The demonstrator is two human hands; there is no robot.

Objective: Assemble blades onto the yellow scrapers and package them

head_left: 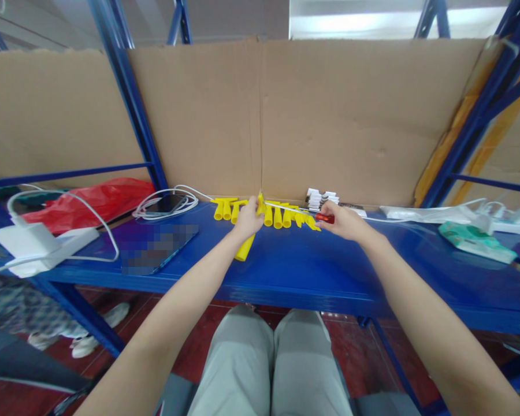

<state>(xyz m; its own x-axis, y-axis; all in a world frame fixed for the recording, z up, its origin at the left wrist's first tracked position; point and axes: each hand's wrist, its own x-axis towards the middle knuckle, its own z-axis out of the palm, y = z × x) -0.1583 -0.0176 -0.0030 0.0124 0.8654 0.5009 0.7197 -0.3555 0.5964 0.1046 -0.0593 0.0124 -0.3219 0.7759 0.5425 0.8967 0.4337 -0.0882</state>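
My left hand (248, 219) is closed around a yellow plastic piece (245, 248), whose tube-like end sticks out below the fingers toward me. In my right hand (344, 222) is a screwdriver (325, 218), gripped by its red handle. Its thin metal shaft runs left to the top of the held yellow piece; whether the tip touches a screw is too small to tell. Behind my hands, several similar yellow pieces (278, 219) lie in a row along the back of the blue shelf (312, 260).
White clip-like parts (320, 197) are stacked against the cardboard panel (351, 127). Left are a coiled white cable (190, 199), a dark flat panel (160, 249), a red bag (99, 199) and a power strip (52, 248). A green packet (476, 241) lies right. Another person's shoes (84, 345) show lower left.
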